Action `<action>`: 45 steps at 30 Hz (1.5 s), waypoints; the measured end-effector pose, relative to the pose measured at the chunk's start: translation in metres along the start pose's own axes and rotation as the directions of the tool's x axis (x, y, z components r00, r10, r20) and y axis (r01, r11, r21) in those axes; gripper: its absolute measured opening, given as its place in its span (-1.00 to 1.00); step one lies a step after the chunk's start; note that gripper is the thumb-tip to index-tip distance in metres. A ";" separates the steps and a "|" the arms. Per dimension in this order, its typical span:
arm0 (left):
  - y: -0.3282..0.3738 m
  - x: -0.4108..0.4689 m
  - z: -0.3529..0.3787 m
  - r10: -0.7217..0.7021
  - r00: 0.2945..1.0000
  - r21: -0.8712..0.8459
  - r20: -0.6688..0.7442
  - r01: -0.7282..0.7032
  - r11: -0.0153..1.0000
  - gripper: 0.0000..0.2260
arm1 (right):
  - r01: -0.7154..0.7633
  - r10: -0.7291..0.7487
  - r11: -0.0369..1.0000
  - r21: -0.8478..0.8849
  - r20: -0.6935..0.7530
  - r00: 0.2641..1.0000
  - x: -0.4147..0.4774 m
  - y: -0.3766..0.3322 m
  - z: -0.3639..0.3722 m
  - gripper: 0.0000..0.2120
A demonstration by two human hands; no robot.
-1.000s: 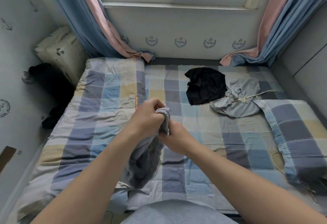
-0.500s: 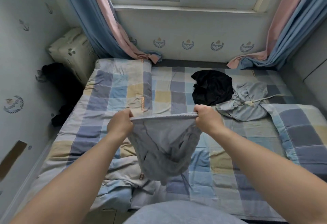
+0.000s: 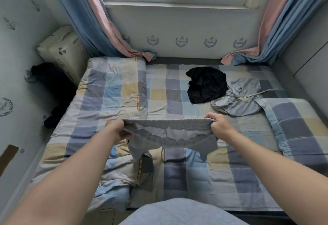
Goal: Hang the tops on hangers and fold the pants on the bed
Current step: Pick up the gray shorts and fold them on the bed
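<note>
I hold a pair of grey pants [image 3: 170, 136] by the elastic waistband, stretched wide above the checked bed [image 3: 177, 175]. My left hand [image 3: 118, 129] grips the waistband's left end and my right hand [image 3: 219, 127] grips its right end. The waist hangs open toward me, with a drawstring dangling down the middle; the legs droop below toward the bed. Farther back on the bed lie a crumpled black garment [image 3: 206, 84] and a light grey garment with a white drawstring [image 3: 239, 98], touching each other.
A folded checked quilt [image 3: 113, 91] covers the bed's left half, and a checked pillow [image 3: 301, 127] lies at the right. Curtains [image 3: 99, 25] hang at both back corners. A cream storage bag [image 3: 62, 50] stands at the back left, with dark items on the floor beside the wall.
My hands have moved apart from a bunched grip in front of me, spreading the waistband wide and lifting the pants. The waist now opens toward me.
</note>
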State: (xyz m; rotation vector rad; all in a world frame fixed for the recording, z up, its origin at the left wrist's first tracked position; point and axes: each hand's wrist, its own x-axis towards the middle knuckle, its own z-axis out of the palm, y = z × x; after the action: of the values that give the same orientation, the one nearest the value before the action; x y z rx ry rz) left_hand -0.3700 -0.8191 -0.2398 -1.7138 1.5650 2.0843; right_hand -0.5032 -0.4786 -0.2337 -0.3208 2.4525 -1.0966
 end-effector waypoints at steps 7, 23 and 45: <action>0.032 0.008 -0.005 0.417 0.908 0.495 -0.037 -0.345 0.797 -0.86 | 0.106 -0.078 0.958 -0.265 0.113 0.991 0.000 -0.006 -0.023 -0.91; 0.047 -0.002 -0.006 0.206 0.946 0.172 0.251 -0.253 0.952 -0.81 | -0.446 0.498 0.718 0.534 0.053 0.866 0.017 -0.060 -0.059 -0.71; 0.140 -0.051 -0.028 0.740 0.511 0.224 0.438 -0.859 0.460 -0.95 | -0.072 0.013 0.800 0.596 0.103 0.995 0.043 -0.141 -0.157 -0.73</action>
State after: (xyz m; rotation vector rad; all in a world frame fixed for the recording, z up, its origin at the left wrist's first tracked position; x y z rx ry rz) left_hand -0.4088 -0.8803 -0.1072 -0.4394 2.8064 1.8388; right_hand -0.6106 -0.4853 -0.0470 -0.1077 1.8823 -1.7160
